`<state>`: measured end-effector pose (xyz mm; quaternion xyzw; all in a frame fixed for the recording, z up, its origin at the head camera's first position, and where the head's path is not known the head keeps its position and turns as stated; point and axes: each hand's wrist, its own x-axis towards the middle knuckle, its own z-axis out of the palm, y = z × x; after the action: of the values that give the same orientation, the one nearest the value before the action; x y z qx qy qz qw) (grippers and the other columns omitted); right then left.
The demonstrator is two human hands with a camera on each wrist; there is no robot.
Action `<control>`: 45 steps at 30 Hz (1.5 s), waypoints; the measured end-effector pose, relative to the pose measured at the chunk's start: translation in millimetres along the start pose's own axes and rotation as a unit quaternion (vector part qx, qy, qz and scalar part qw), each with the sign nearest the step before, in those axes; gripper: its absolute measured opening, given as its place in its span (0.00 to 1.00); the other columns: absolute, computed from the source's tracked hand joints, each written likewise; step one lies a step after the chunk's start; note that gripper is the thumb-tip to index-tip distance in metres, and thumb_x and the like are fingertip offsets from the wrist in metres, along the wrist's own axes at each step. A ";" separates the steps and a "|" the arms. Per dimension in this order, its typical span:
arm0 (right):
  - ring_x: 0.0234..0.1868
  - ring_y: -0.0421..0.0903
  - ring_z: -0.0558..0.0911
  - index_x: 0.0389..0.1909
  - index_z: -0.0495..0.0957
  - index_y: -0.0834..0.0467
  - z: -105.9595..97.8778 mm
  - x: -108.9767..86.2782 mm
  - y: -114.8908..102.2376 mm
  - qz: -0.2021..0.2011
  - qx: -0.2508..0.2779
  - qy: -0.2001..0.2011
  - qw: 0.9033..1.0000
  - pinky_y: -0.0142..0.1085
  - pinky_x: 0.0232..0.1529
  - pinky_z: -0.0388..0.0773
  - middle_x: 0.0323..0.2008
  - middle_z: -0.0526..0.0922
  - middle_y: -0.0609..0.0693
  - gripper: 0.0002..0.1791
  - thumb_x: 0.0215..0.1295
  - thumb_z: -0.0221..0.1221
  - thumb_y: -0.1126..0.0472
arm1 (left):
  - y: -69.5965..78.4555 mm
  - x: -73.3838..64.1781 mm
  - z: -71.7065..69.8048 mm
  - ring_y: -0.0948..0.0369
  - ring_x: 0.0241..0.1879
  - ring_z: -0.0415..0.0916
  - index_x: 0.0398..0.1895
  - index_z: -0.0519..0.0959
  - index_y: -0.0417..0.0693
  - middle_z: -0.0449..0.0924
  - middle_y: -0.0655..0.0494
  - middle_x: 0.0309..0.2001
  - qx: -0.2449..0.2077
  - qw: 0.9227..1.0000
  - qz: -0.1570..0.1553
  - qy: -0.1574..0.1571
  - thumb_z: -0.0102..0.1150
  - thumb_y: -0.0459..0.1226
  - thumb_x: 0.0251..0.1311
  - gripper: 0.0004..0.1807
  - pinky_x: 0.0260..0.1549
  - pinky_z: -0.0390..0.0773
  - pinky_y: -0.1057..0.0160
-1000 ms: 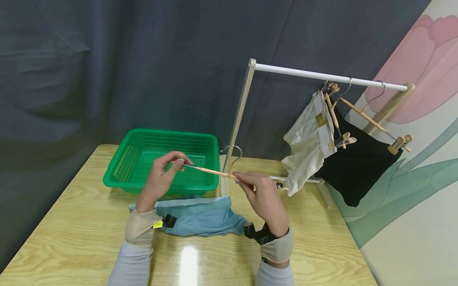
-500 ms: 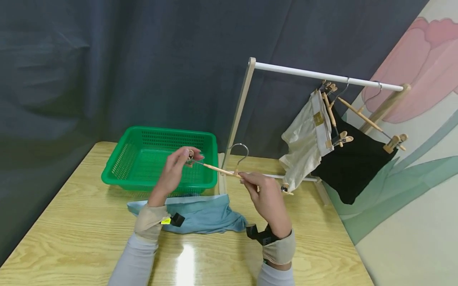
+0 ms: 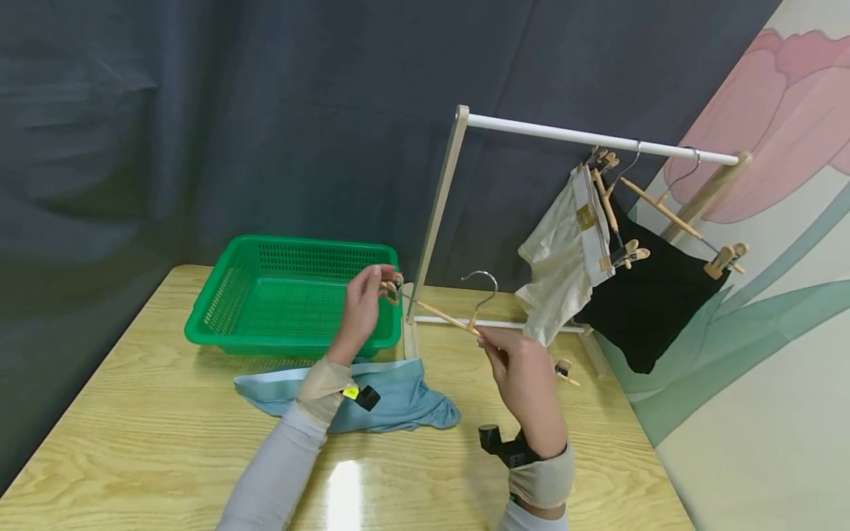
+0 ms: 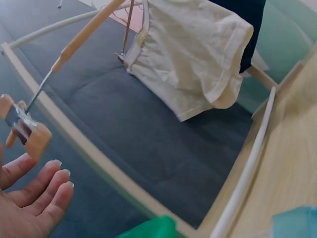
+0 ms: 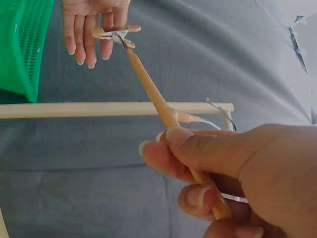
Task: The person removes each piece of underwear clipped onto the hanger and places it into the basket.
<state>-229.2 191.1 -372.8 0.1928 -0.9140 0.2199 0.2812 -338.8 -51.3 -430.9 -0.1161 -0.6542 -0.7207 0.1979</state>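
My right hand (image 3: 527, 376) grips the wooden bar of a clip hanger (image 3: 441, 315) near its middle, thumb and fingers curled round it in the right wrist view. The metal hook (image 3: 488, 284) points up. At the hanger's left end, my left hand (image 3: 361, 310) pinches the wooden clip (image 3: 395, 289), its other fingers loosely extended in the left wrist view. A second clip (image 3: 563, 369) shows beyond my right hand at the opposite end. Neither clip holds fabric. Below the hands, a blue-teal garment with a pale waistband (image 3: 398, 405) lies on the table, partly hidden by my left forearm.
A green plastic basket (image 3: 199, 328) stands behind the garment. To its right is a rack with a white rail (image 3: 531, 130), where cream shorts (image 3: 558, 258) and a black garment (image 3: 651, 302) hang from clip hangers. A dark curtain (image 3: 299, 133) backs the table.
Both hands have moved right with the hanger, the left hand farther, from over the basket to its right edge. The hanger's right end now dips lower. The garment stays on the table.
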 end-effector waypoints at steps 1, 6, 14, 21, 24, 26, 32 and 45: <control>0.19 0.37 0.76 0.48 0.89 0.55 -1.4 -1.3 1.3 0.010 -0.001 0.001 1.000 0.34 0.21 0.71 0.30 0.89 0.50 0.13 0.63 0.69 0.68 | -2.0 1.4 3.5 0.62 0.46 0.78 0.55 0.79 0.31 0.82 0.35 0.51 -0.003 1.000 -0.005 0.001 0.36 0.39 0.83 0.23 0.45 0.80 0.65; 0.18 0.41 0.76 0.46 0.90 0.57 -7.8 -3.9 7.8 0.046 -0.018 0.019 0.999 0.38 0.21 0.70 0.26 0.88 0.51 0.12 0.62 0.69 0.67 | -11.7 9.3 18.7 0.49 0.55 0.78 0.59 0.78 0.35 0.81 0.39 0.56 0.030 0.999 -0.020 -0.014 0.43 0.34 0.80 0.17 0.55 0.80 0.53; 0.20 0.52 0.83 0.44 0.90 0.61 -10.8 -0.2 14.7 0.065 -0.037 0.090 0.993 0.47 0.18 0.71 0.27 0.89 0.57 0.10 0.63 0.69 0.66 | -27.7 21.0 39.2 0.44 0.68 0.69 0.73 0.69 0.42 0.72 0.39 0.69 0.081 0.995 -0.029 -0.051 0.50 0.31 0.75 0.25 0.64 0.73 0.45; 0.23 0.58 0.84 0.45 0.89 0.61 -18.0 13.2 12.2 0.100 -0.040 0.128 0.986 0.54 0.22 0.74 0.27 0.89 0.58 0.09 0.65 0.67 0.67 | -39.2 26.9 45.6 0.44 0.61 0.76 0.73 0.69 0.40 0.77 0.39 0.64 0.086 0.995 -0.004 -0.053 0.54 0.32 0.75 0.25 0.56 0.80 0.46; 0.27 0.62 0.86 0.44 0.90 0.61 -22.2 26.1 12.6 0.110 -0.047 0.134 0.984 0.57 0.26 0.76 0.29 0.89 0.59 0.09 0.66 0.67 0.67 | -40.4 29.2 44.6 0.45 0.59 0.78 0.73 0.70 0.41 0.79 0.40 0.62 0.099 0.994 0.007 -0.051 0.56 0.33 0.74 0.26 0.53 0.80 0.45; 0.27 0.63 0.85 0.45 0.90 0.61 -25.1 37.4 12.5 0.115 -0.049 0.135 0.983 0.58 0.27 0.76 0.30 0.89 0.60 0.09 0.66 0.66 0.66 | -40.0 30.1 44.1 0.45 0.58 0.79 0.73 0.70 0.41 0.80 0.41 0.61 0.107 0.993 0.009 -0.050 0.57 0.35 0.74 0.26 0.53 0.80 0.45; 0.28 0.61 0.85 0.47 0.88 0.64 -30.3 71.9 11.9 0.102 -0.028 0.127 0.986 0.55 0.30 0.79 0.34 0.89 0.63 0.10 0.70 0.63 0.68 | -38.8 32.3 45.3 0.49 0.55 0.81 0.69 0.75 0.46 0.82 0.44 0.60 0.132 0.991 0.007 -0.033 0.58 0.34 0.73 0.23 0.49 0.83 0.49; 0.32 0.61 0.85 0.51 0.86 0.67 -35.4 144.3 16.3 0.090 -0.027 0.152 0.984 0.51 0.32 0.80 0.40 0.88 0.66 0.13 0.74 0.55 0.70 | -43.3 34.0 45.3 0.56 0.23 0.78 0.68 0.77 0.49 0.82 0.46 0.60 0.165 0.986 0.005 -0.025 0.58 0.37 0.73 0.21 0.23 0.71 0.71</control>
<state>-332.6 189.6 -264.8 0.0663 -0.8797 0.2465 0.4011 -392.3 -8.1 -449.9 -0.1033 -0.7681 -0.5990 0.2013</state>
